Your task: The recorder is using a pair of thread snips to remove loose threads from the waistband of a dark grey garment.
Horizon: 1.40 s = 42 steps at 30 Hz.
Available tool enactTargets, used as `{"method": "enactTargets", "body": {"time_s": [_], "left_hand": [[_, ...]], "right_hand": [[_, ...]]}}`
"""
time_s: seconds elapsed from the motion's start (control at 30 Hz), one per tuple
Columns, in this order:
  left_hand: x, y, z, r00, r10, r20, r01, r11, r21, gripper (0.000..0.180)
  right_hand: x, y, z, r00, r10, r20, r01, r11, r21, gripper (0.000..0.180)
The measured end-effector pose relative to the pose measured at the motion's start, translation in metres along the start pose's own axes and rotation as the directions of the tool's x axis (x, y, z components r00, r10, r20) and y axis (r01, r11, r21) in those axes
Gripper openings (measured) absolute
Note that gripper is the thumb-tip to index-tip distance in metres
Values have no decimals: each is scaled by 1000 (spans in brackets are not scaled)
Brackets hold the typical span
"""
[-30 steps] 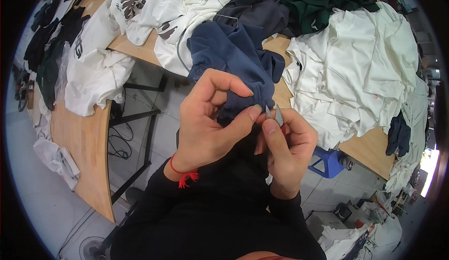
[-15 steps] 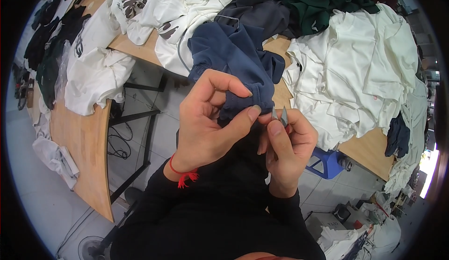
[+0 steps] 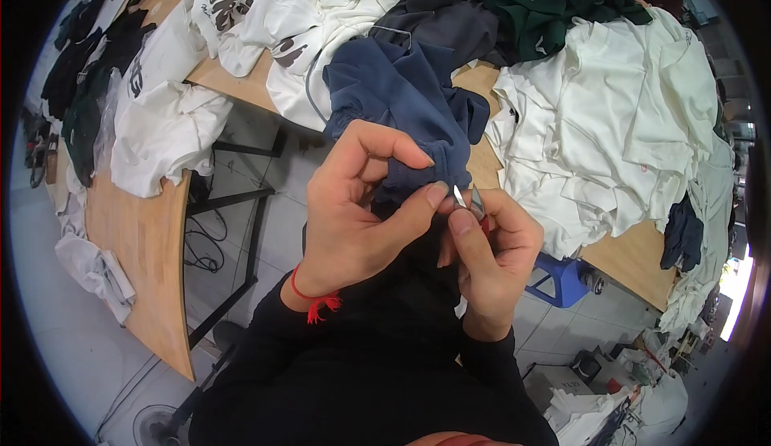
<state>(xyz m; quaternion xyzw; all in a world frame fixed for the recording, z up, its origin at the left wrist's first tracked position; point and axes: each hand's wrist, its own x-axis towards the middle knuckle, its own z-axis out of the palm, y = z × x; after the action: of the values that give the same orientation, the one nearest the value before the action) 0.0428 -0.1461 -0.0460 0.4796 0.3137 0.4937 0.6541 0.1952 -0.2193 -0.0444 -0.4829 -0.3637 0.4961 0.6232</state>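
My left hand [image 3: 357,213] pinches a fold of a navy blue garment [image 3: 405,101] between thumb and forefinger, close in front of me. A red thread bracelet circles that wrist. My right hand [image 3: 490,253] holds small metal thread snips [image 3: 468,199], their blades pointing at the pinched hem right beside my left thumb tip. The rest of the navy garment trails up onto the wooden table [image 3: 140,237].
A pile of white garments [image 3: 618,117] covers the table at right; printed white shirts [image 3: 241,20] and dark green and grey clothes [image 3: 554,4] lie at the back. Black garments [image 3: 76,85] sit at far left. A blue stool [image 3: 562,277] stands below the table.
My right hand has shifted slightly with the snips near the hem; my left fingers keep the same pinch on the navy fabric.
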Motion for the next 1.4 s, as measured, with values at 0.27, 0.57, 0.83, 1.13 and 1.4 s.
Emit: {"method": "enactTargets", "body": {"time_s": [0.27,0.57,0.83,1.13,1.4], "left_hand": [[0,0,0,1000,1,5,-1,1000,23,32],[0,0,0,1000,6,17,-6,1000,13,33],[1,0,1,1000,13,14,-13,1000,4,33],[3,0,-1,998,49,35,-51,996,74,33],[3,-8,-4,989,145,35,-149,971,188,34]], "right_hand": [[0,1,-1,1000,9,2,-9,1000,16,16],[0,0,1,1000,14,-11,-13,1000,24,16],[1,-2,1,999,36,-8,-36,998,45,16],[4,-1,-1,1000,20,16,-20,999,39,15],[4,-1,-5,994,-54,-92,64,992,113,17]]}}
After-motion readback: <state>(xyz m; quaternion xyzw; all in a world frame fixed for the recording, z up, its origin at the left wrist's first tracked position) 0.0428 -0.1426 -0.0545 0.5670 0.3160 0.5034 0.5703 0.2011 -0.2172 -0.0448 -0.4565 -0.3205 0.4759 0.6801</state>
